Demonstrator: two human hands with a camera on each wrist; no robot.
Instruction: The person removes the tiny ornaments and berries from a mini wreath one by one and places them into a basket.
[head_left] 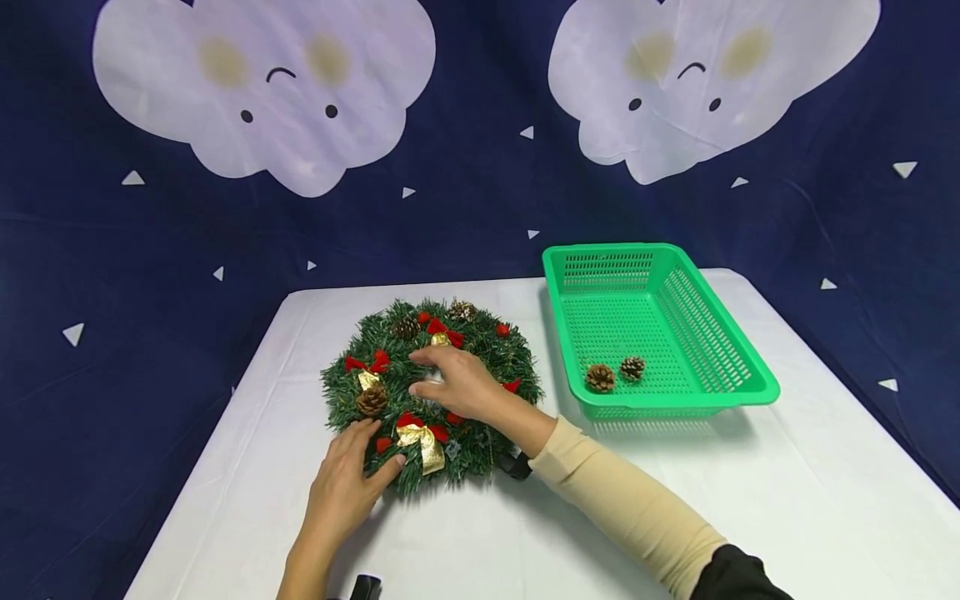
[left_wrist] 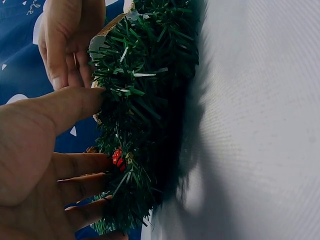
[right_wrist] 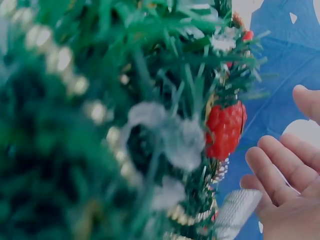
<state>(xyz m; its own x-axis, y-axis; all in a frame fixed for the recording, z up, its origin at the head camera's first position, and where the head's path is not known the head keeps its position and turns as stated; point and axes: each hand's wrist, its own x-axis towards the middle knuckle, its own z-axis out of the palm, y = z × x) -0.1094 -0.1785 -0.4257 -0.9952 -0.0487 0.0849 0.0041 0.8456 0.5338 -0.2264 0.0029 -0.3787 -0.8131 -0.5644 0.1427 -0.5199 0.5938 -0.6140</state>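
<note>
A green Christmas wreath [head_left: 468, 462] lies on the white table, dressed with red-and-gold bows [head_left: 423, 442], pine cones [head_left: 372, 401] and red berries [right_wrist: 225, 131]. At its front left edge, my left hand [head_left: 345, 475] touches the foliage, thumb and fingers spread. The left wrist view shows those fingers [left_wrist: 82, 165] extended against the wreath's side. Over the wreath's middle hovers my right hand [head_left: 461, 383], fingers loosely bent, thumb apart, nothing between them. In the right wrist view that hand [right_wrist: 290, 185] appears beyond a bead string [right_wrist: 65, 60] and blurred greenery.
To the right of the wreath stands a green plastic basket [head_left: 675, 401] with two pine cones, one brown [head_left: 600, 377] and one pale-tipped [head_left: 632, 367], in its near left corner. Behind the table hangs a dark blue cloth [head_left: 480, 167] with clouds.
</note>
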